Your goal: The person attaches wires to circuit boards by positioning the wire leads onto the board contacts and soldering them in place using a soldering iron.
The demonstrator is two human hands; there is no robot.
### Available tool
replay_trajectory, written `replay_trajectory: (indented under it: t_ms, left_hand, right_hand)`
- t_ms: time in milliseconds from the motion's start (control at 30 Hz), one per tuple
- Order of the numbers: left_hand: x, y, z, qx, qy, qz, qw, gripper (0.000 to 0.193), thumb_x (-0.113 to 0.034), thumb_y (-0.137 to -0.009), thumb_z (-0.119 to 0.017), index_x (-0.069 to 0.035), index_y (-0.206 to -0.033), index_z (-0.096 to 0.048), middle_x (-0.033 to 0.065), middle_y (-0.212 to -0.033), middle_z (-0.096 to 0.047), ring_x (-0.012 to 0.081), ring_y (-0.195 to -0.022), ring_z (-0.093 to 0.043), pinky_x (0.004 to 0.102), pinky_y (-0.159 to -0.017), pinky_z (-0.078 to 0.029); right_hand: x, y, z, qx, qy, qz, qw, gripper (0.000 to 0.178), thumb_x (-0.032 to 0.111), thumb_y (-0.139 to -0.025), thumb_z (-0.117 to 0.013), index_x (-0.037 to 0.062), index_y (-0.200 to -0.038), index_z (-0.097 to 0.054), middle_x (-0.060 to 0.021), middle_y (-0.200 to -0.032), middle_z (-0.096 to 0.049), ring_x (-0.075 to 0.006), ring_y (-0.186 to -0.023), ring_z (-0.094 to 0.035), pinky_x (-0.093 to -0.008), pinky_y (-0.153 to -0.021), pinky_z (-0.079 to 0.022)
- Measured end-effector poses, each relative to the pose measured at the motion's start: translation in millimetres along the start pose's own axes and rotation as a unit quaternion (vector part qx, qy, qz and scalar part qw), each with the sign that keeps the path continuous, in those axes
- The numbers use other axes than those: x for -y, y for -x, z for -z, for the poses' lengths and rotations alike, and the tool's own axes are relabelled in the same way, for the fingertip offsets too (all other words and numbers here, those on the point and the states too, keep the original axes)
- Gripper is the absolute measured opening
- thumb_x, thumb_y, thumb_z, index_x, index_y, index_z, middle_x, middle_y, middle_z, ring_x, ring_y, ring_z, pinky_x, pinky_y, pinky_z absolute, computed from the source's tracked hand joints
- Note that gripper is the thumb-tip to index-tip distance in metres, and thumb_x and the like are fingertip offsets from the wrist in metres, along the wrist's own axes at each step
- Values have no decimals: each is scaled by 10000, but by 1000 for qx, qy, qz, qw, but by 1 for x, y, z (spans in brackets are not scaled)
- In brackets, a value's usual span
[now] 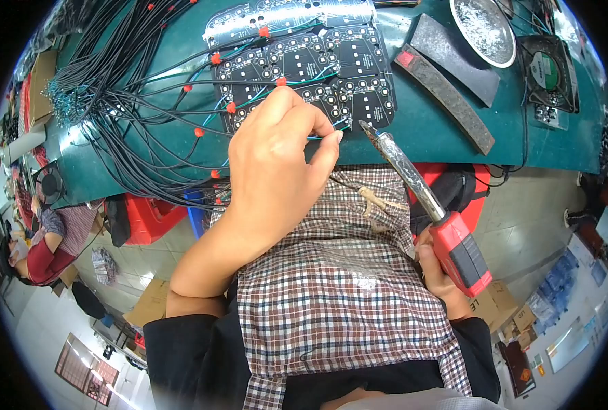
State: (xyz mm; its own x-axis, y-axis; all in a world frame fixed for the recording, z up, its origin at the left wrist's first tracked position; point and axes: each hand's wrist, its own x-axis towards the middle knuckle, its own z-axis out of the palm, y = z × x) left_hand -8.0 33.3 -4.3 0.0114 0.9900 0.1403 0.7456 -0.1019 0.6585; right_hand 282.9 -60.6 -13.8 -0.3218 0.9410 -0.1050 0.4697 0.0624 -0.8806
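My left hand (276,150) is over the near edge of a panel of black circuit boards (358,61), thumb and forefinger pinched on a thin green-blue wire at the board's near edge. My right hand (439,273) is wrapped round the red and black handle of a soldering iron (413,179). Its tip points at the near right corner of the panel, just beside my left fingertips; whether it touches is hard to tell. Black cables with red bands (231,108) run from the left onto the panel, their coloured wires lying across the boards.
A large bundle of black cables (102,102) covers the left of the green table (550,147). To the right lie a dark bar (447,102), a grey plate (457,61), a round tin (483,31) of silvery bits and a small fan (548,72). Another person (51,249) is at far left.
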Motion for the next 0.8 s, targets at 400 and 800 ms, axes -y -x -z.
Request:
replay_trajectory:
  t_ms: [400,800]
  left_hand:
    - [4,1,-3,2,-1,4,1000,195,-37,-721,-820,-59,-764,-631,74,-805,-567,280,-753,-623,393,-653,-487]
    - [6,-2,-1,7,6,2,1000,204,-46,-724,-823,-61,-786,-629,69,-813,-568,278,-762,-622,392,-655,-493]
  right_hand:
    - [15,-26,-4,5,21,61,998,222,-32,-720,-779,-6,-917,-680,-127,-797,-638,-322,-705,-678,-380,-617,-548]
    - [-2,2,3,-21,11,-81,996,162,134,-840,-746,1,-915,-693,-136,-840,-691,-341,-752,-697,-414,-717,-577]
